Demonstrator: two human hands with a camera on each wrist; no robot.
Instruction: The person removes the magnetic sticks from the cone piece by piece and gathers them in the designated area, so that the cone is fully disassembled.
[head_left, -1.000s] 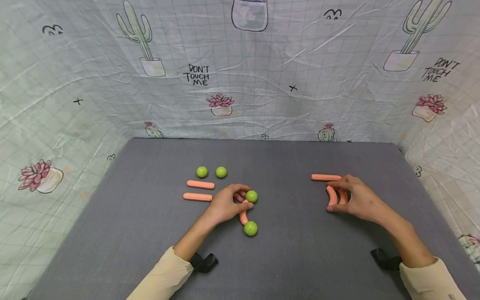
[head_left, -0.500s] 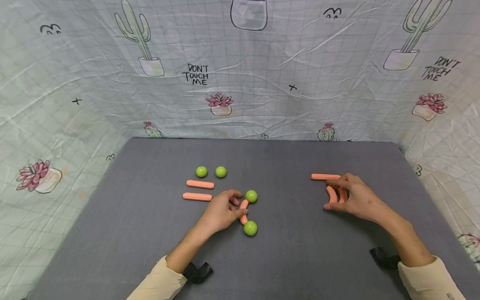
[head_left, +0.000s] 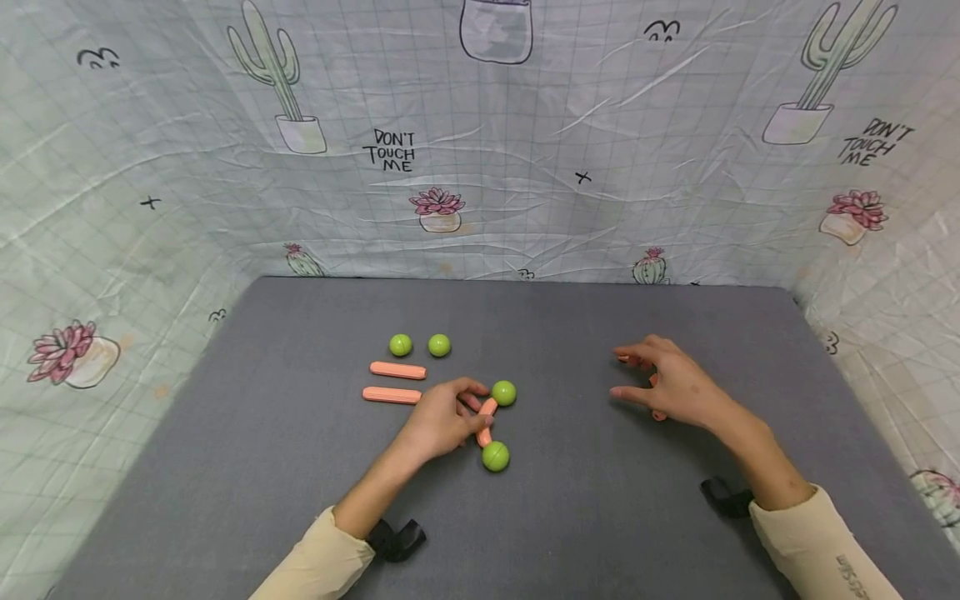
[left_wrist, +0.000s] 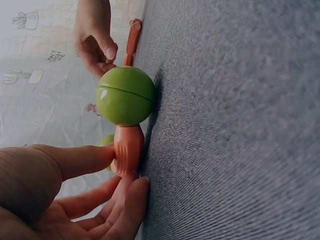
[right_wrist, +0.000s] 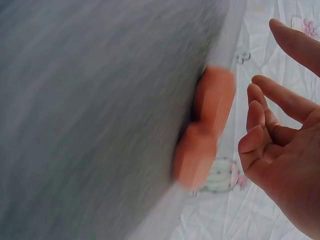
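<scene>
My left hand (head_left: pixel 442 421) pinches a curved orange stick (head_left: pixel 487 407) between thumb and fingers. That stick lies between two green balls, one at its far end (head_left: pixel 504 393) and one at its near end (head_left: pixel 496 457). In the left wrist view the near green ball (left_wrist: pixel 125 95) sits right against the orange stick (left_wrist: pixel 129 145). My right hand (head_left: pixel 678 387), fingers spread and holding nothing, hovers over the right-hand orange pieces and hides most of them. Two blurred orange pieces (right_wrist: pixel 216 95) show beside the right hand (right_wrist: pixel 285 140) in the right wrist view.
Two straight orange sticks lie left of the left hand, a farther one (head_left: pixel 397 370) and a nearer one (head_left: pixel 392 395). Beyond them stand two more green balls, left (head_left: pixel 401 345) and right (head_left: pixel 439 345). A printed cloth (head_left: pixel 525 192) hangs behind the grey tabletop (head_left: pixel 570 500).
My right hand has let go of the curved orange pieces, spread its fingers and moved left. The left fingers have closed in on the curved stick, and the near ball has shifted slightly left.
</scene>
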